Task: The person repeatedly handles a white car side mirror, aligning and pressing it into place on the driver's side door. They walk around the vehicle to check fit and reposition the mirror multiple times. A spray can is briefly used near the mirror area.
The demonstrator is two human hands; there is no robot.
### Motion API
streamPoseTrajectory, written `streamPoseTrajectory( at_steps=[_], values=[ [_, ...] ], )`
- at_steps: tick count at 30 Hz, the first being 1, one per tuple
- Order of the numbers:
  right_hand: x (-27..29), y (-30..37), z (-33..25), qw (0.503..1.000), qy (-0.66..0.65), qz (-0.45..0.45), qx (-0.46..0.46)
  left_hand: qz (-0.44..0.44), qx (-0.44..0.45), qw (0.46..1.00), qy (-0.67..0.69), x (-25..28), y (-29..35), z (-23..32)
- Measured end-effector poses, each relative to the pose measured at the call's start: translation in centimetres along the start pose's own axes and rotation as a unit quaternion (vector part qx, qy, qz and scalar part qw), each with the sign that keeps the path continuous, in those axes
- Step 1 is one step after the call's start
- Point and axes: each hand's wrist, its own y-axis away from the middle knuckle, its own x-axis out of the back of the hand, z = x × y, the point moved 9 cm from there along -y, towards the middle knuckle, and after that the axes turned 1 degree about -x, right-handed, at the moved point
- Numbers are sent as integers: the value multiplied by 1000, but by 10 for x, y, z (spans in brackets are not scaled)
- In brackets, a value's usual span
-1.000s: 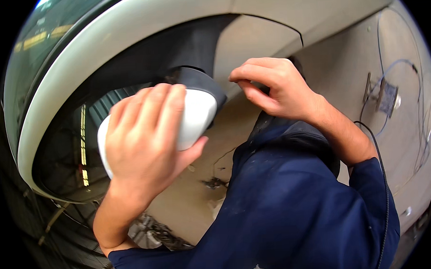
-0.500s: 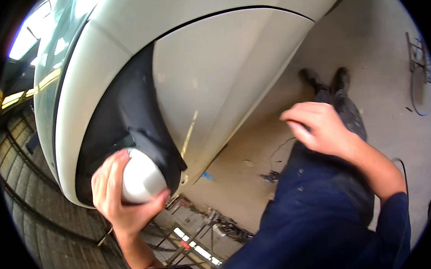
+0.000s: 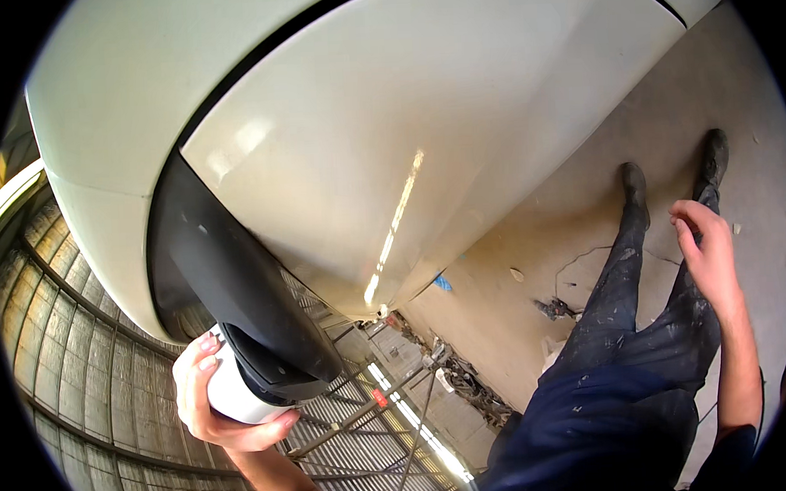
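A vehicle's side mirror, with a white cap (image 3: 232, 384) and a black arm (image 3: 236, 270), juts from the pale body panel (image 3: 456, 93). Wrapped round the white cap is my left hand (image 3: 209, 407), fingers over its outer side and thumb below. The mirror's glass side cannot be seen. My right hand (image 3: 709, 245) hangs well away from the vehicle, beside my right leg. Its fingers are loosely curved with the thumb apart, and nothing shows in it.
My legs (image 3: 614, 288) stand on a dusty concrete floor (image 3: 500, 276). On it lie a small blue scrap (image 3: 442, 282), a small dark object (image 3: 555, 309) and a thin cord. Corrugated metal walling (image 3: 92, 373) curves along the left. Clutter and metal framing (image 3: 399, 390) appear beyond the mirror.
My view has shifted closer over the panel, showing more of the mirror's black underside. The left hand stays on the cap. My right hand has moved right, farther from the vehicle.
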Motion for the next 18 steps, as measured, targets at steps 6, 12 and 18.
streamPoseTrajectory(
  at_steps=[6, 12, 18],
  values=[
    [-8, 7, -6, 1000, -1, -16, -10, 12, -7, 1000, 8, 19, 4, 5],
    [-3, 11, -5, 1000, -8, -13, -22, 16, -1, 1000, -14, 31, -3, 6],
    [-2, 10, -3, 1000, -3, -10, -29, 30, 3, 999, -21, 38, 0, 1]
  ],
)
